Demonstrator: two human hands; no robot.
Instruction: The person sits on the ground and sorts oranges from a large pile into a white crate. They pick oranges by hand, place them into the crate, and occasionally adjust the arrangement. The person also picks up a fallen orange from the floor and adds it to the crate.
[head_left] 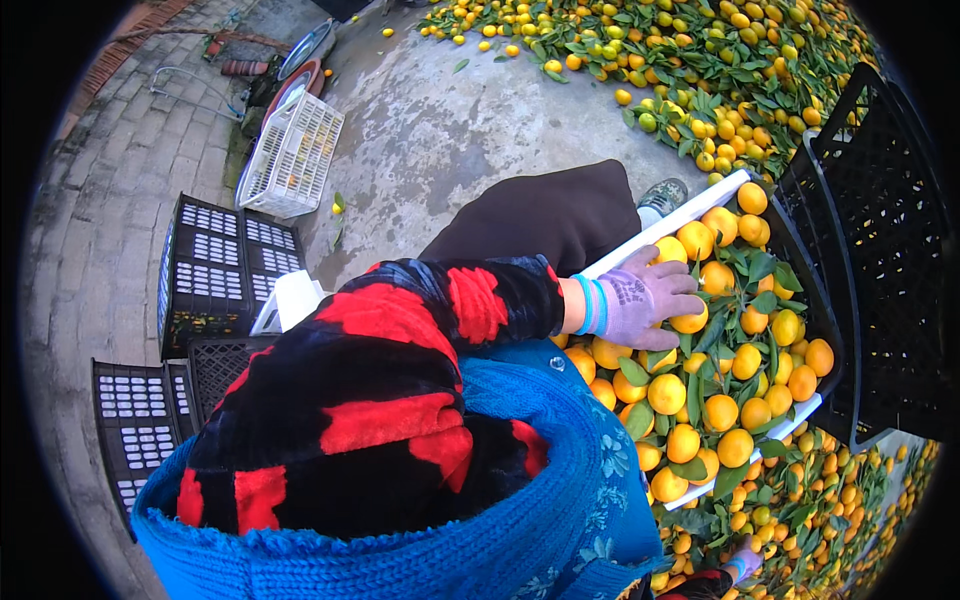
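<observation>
My left hand (pixel 648 298), in a purple knit glove with a blue cuff, lies over mandarins (pixel 666 394) heaped in a shallow white-edged tray (pixel 680 215). Its fingers are spread, and an orange mandarin shows between them; it is not lifted off the heap. Green leaves and stems are mixed among the fruit. Near the lower edge, my right hand (pixel 744 560), gloved the same way, reaches down by the loose mandarins on the ground. Its fingers are too small and partly hidden to read.
Beside the tray's right side stands a black plastic crate (pixel 895 230). A large pile of mandarins with leaves (pixel 720 90) covers the ground at the far right. On the left are a white crate (pixel 293 155), several black crates (pixel 210 260) and a white stool (pixel 292 300).
</observation>
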